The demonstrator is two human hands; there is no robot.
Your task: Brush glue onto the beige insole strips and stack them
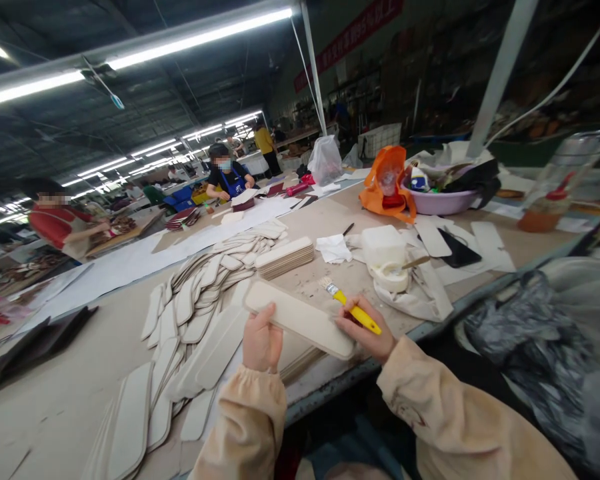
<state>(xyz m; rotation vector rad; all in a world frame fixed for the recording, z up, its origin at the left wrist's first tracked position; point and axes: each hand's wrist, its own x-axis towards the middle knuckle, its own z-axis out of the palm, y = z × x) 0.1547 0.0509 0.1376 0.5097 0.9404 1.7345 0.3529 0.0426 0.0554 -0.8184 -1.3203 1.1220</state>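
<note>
My left hand [263, 339] grips the left part of a long cream-coloured panel [300, 317] with rounded corners, thumb on top. In my right hand [369, 330] is a paintbrush [356, 308] with a yellow handle, its pale bristles pointing up and to the left. The fingers of that hand also reach the panel's right end. Below the panel lies a stack of similar pieces [300, 360], partly hidden. Another neat stack [285, 258] stands just beyond. Many more cream panels [195, 307] lie fanned out in overlapping rows to the left.
A white tub [391, 277] with a stick across it stands right of the brush. Behind are a crumpled white cloth [333, 249], an orange bag [387, 183], a purple basin [440, 200] and a bottle of amber liquid [545, 212]. Two co-workers [226, 177] stand at tables farther back.
</note>
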